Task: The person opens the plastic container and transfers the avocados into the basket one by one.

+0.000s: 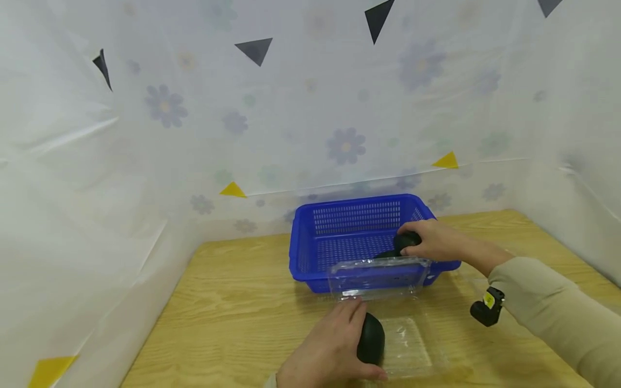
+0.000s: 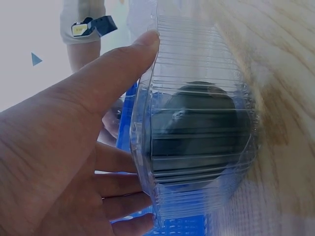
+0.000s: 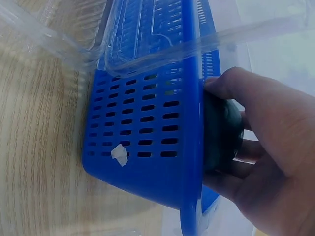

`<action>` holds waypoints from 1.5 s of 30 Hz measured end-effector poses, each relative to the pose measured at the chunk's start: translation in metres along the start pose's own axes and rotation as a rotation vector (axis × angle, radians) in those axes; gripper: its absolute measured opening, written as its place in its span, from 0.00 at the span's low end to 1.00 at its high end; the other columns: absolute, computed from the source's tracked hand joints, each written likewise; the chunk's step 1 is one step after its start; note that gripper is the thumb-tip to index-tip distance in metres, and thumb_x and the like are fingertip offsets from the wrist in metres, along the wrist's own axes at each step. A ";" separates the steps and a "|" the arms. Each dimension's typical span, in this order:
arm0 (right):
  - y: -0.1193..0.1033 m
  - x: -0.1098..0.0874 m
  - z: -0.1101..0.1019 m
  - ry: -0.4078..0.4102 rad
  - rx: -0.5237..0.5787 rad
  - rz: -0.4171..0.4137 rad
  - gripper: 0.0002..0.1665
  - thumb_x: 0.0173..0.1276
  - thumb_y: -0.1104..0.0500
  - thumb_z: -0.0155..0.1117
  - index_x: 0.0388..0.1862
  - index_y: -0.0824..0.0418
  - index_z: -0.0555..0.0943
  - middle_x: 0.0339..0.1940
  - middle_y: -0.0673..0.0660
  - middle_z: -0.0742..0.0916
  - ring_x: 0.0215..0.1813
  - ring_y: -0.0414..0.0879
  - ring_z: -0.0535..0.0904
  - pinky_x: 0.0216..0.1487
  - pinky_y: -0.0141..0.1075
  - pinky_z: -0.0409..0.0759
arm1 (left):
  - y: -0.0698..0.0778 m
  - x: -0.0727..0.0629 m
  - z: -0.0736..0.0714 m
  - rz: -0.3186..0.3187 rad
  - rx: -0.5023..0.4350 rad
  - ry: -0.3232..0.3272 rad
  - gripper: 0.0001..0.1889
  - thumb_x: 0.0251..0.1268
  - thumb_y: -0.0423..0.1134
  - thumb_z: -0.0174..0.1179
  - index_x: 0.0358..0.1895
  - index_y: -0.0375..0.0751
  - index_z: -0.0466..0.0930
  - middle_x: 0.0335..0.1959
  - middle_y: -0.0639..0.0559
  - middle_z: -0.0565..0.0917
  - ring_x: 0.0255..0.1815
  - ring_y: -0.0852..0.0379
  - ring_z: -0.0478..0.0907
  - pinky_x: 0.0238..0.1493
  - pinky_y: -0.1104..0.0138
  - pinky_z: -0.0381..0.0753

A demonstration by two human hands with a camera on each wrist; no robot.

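Partway, I'd judge: one dark fruit (image 1: 371, 339) sits in the clear container (image 1: 405, 339), lid (image 1: 375, 277) up; still in the blue basket (image 1: 359, 202) are the held fruit (image 1: 405, 241) and at least one other fruit (image 1: 386, 254). Right hand (image 1: 434, 240): fingers curled round its fruit just inside the rim. Left hand (image 1: 327, 339): fingers spread along the container edge, not clenched. Fruit smooth, oval; container thin ribbed plastic; basket slotted, rigid; counter (image 1: 233, 285) wood-grained.
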State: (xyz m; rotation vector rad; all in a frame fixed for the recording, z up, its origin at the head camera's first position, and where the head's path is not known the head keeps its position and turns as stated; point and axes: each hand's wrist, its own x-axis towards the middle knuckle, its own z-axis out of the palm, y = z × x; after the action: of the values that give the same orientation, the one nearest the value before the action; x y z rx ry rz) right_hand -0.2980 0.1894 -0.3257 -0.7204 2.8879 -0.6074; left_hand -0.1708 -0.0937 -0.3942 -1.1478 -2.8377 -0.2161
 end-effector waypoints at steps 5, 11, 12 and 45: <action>0.004 0.002 0.001 0.005 -0.039 -0.043 0.27 0.68 0.57 0.67 0.61 0.69 0.76 0.48 0.63 0.84 0.40 0.47 0.81 0.36 0.38 0.80 | 0.000 0.000 -0.001 -0.005 -0.001 0.007 0.55 0.48 0.79 0.58 0.72 0.41 0.64 0.70 0.50 0.69 0.71 0.55 0.68 0.70 0.63 0.73; 0.009 0.000 0.008 -0.031 -0.087 -0.066 0.27 0.68 0.57 0.66 0.60 0.70 0.76 0.56 0.68 0.83 0.58 0.65 0.79 0.53 0.55 0.81 | 0.002 0.000 -0.002 -0.006 0.007 0.009 0.55 0.48 0.79 0.58 0.72 0.41 0.64 0.70 0.50 0.70 0.70 0.55 0.69 0.70 0.63 0.73; 0.010 -0.001 0.009 -0.034 -0.080 -0.067 0.26 0.68 0.57 0.66 0.60 0.71 0.76 0.55 0.68 0.83 0.57 0.65 0.79 0.53 0.55 0.81 | 0.002 0.000 -0.002 -0.005 0.005 0.013 0.55 0.48 0.79 0.59 0.72 0.41 0.65 0.70 0.50 0.70 0.70 0.55 0.69 0.70 0.63 0.73; 0.000 -0.061 -0.016 0.214 -0.132 -0.063 0.08 0.69 0.65 0.60 0.45 0.61 0.83 0.41 0.54 0.87 0.44 0.48 0.83 0.42 0.43 0.84 | 0.000 0.009 0.004 0.001 -0.048 0.040 0.55 0.46 0.78 0.61 0.71 0.40 0.65 0.69 0.50 0.70 0.70 0.55 0.70 0.69 0.63 0.74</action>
State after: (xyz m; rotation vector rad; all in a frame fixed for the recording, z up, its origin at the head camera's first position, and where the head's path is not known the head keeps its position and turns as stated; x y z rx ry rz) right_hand -0.2469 0.2240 -0.3107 -0.8135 3.1378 -0.5348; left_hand -0.1774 -0.0874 -0.3976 -1.1400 -2.8120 -0.3047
